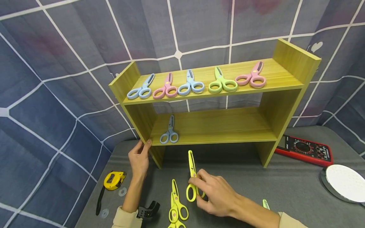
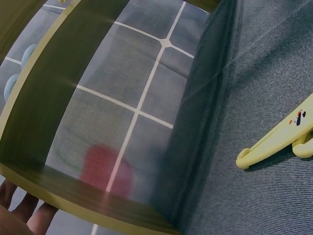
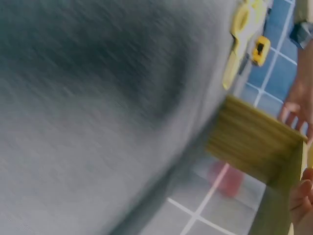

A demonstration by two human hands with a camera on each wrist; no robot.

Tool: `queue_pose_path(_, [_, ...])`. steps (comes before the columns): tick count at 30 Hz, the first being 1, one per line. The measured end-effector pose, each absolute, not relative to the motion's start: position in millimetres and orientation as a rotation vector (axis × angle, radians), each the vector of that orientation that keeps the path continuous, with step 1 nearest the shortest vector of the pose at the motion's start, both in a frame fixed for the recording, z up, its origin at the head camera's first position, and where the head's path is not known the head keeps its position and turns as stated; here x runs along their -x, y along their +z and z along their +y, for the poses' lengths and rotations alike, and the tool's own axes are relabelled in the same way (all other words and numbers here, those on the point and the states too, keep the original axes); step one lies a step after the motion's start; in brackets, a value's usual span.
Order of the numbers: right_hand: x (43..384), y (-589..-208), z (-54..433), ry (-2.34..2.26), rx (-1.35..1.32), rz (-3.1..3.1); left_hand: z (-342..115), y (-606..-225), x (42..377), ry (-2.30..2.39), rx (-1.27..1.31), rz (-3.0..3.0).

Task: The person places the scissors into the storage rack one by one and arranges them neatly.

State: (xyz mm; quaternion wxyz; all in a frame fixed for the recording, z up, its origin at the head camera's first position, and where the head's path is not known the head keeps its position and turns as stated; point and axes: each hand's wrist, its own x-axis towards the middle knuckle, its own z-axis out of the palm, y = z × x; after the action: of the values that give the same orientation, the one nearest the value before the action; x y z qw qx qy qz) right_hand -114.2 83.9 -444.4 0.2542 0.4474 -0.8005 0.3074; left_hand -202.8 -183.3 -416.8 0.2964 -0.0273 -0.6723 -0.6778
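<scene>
My right hand (image 1: 214, 193) pinches a yellow pair of scissors (image 1: 192, 164) near its handle loops, blades pointing toward the shelf, just in front of the lower board. My left hand (image 1: 139, 160) grips the left side panel of the wooden shelf (image 1: 216, 126), thumb at the front edge, fingers (image 2: 24, 210) on the outer side. One grey-blue pair of scissors (image 1: 170, 131) lies on the lower board, toward the left. Along the top board lies a row of several scissors: blue (image 1: 141, 88), pink (image 1: 166, 88), blue (image 1: 190, 84), green (image 1: 221, 81) and pink (image 1: 252, 76).
More yellow scissors (image 1: 176, 199) overlap on the grey cloth between my arms. A green tip (image 1: 265, 204) shows beside my right forearm. At left lie a yellow tape measure (image 1: 113, 180) and clear discs (image 1: 122, 191); at right, a red multimeter (image 1: 308, 148) and a round white-topped object (image 1: 345, 182).
</scene>
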Motion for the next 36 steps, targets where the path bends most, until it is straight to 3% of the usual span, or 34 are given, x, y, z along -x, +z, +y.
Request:
queue_pose_path(12, [137, -396, 81, 0.856, -0.897, -2.253, -181, -414, 204, -1.752, 0.012, -1.805])
queue_pose_path(36, [173, -376, 71, 0.718, -0.599, -2.259, -180, -412, 202, -1.763, -0.025, -1.81])
